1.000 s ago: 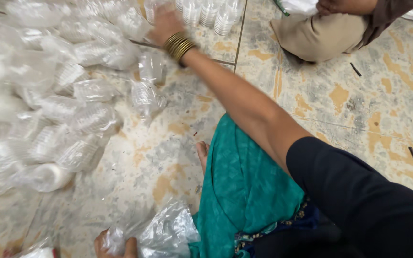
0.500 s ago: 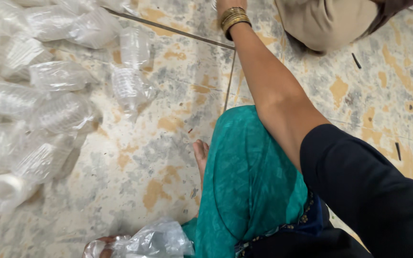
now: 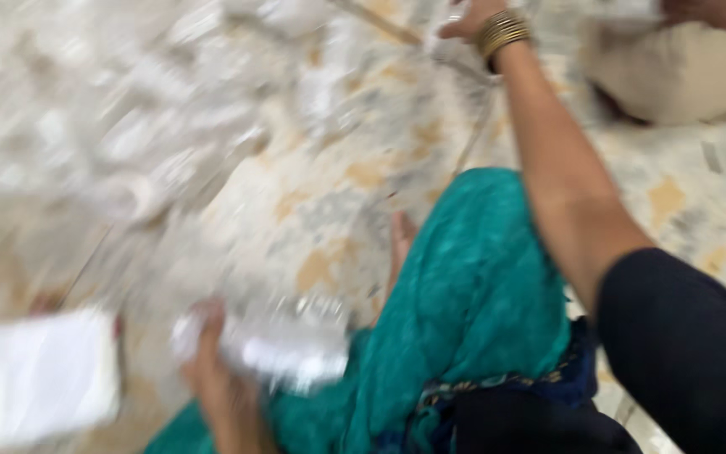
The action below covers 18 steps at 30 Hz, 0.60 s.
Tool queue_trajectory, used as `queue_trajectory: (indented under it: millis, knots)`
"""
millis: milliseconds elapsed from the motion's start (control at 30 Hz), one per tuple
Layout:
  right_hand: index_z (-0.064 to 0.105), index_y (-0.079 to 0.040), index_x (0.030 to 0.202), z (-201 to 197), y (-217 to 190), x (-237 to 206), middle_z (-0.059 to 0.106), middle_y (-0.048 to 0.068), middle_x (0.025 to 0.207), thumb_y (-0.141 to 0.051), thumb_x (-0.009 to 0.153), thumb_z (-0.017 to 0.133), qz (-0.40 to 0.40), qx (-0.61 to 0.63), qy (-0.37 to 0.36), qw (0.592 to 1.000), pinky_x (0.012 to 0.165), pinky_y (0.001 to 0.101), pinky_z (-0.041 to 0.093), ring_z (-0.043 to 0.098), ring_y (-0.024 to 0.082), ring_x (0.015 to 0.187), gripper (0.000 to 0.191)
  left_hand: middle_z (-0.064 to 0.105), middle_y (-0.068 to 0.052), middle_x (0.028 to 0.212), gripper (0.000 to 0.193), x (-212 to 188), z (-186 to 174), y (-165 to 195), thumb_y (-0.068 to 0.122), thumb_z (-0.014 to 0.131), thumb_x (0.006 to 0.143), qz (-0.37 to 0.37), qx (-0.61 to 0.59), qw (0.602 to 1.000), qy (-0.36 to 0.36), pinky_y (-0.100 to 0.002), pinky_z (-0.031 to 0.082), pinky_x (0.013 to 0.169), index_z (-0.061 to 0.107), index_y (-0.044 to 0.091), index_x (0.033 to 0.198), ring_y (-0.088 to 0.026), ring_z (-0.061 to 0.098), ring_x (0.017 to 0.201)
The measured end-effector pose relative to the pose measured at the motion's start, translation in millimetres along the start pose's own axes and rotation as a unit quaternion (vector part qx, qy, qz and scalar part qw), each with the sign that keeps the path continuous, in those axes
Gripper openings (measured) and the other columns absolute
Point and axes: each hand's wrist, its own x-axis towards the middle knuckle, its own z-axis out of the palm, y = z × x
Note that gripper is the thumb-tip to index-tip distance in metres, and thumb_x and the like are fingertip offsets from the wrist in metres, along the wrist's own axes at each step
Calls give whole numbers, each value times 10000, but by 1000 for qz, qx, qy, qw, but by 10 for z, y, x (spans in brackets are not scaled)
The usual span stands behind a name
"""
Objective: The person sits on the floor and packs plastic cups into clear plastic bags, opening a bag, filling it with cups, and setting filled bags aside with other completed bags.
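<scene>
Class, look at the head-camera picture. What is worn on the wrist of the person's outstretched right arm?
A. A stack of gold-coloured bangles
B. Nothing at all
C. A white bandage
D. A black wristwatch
A: a stack of gold-coloured bangles circles the wrist just below the right hand, which reaches toward the blurred clear plastic bottles on the floor.

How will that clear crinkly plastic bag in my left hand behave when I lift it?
The clear crinkly plastic bag looks thin and crumpled, so probably floppy and light. Its glossy film may be slippery, though the picture is blurred. The left hand appears to bunch it, which suggests it deforms easily.
</scene>
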Motion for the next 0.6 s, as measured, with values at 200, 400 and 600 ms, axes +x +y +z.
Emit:
queue_trajectory:
  millis: [200,400,600]
  knots:
    - [645,117,1237,262,-948,-560,756,280,1017,-637,655,901,-141,-124,-244,951,800,447,566,736,352,887,987,702,-11,1021,191,-36,221,88,163,731,937,45,-46,997,45,-292,525,849,693,63,1095,-120,644,950]
    - [449,78,1319,1117,-1897,-1631,667,327,1111,-693,627,857,-289,-50,-274,916,881,485,558,683,458,1020,1114,671,5,957,81,-156,211,214,91,753,976,113,-83,990,8,-267,487,776,687,51,997,-89,592,867]
    - [481,-23,1334,1520,-2373,-2512,683,280,1150,-350,986,598,-372,-4,-265,889,914,525,527,663,457,1083,491,687,25,899,133,-350,115,409,96,614,1013,169,-1,986,-1,-222,464,742,721,43,954,-54,577,826]
